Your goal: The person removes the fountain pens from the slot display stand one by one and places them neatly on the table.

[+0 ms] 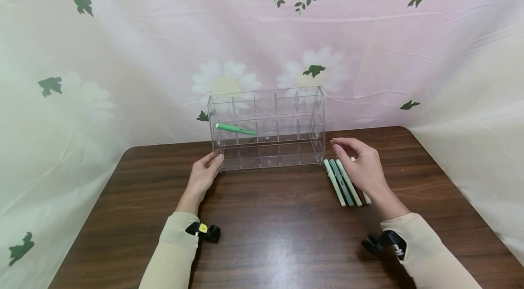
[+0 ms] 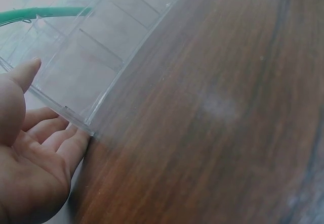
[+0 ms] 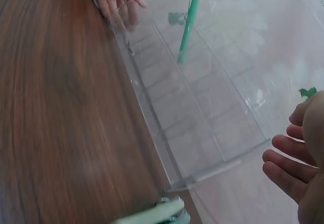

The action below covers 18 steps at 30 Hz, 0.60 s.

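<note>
While the left hand (image 1: pixel 203 174) rests open-fingered against the clear organizer's (image 1: pixel 267 127) left near corner, the right hand (image 1: pixel 362 166) hovers relaxed, gripping nothing, over pens (image 1: pixel 343 183) on the counter (image 1: pixel 270 230). A green pen (image 1: pixel 235 129) lies in the organizer's middle tier, left.

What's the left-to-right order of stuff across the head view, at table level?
Left hand → green pen in the clear organizer → row of pens lying on the table, with the right hand over them.

Left hand (image 1: pixel 203 174) lies open, right hand (image 1: pixel 362 166) hovers, fingers relaxed.
</note>
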Motion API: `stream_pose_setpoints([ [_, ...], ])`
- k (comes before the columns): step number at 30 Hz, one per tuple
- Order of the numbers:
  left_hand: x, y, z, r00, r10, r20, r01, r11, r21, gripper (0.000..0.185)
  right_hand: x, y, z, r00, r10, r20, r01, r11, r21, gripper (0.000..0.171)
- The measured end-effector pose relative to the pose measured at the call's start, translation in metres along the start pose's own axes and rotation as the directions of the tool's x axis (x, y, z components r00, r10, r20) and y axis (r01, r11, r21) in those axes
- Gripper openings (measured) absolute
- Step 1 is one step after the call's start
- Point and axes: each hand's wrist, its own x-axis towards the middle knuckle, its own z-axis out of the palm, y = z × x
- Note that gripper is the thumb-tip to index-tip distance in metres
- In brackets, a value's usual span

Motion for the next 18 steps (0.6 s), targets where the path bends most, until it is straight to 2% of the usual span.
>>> stream_pose_setpoints([
  [8, 0.000, 0.000, 0.001, 1.000, 0.002, -0.001, -0.002, 1.000, -0.007, 0.070, 0.008, -0.009, 0.013, 0.999, -0.038, 0.037, 0.035, 0.996, 0.077, 0.022],
  [18, 0.000, 0.000, 0.001, 1.000, 0.002, -0.005, -0.002, 1.000, 0.004, 0.070, 0.018, -0.022, 0.031, 0.994, -0.080, 0.079, 0.074, 0.995, 0.073, 0.023],
])
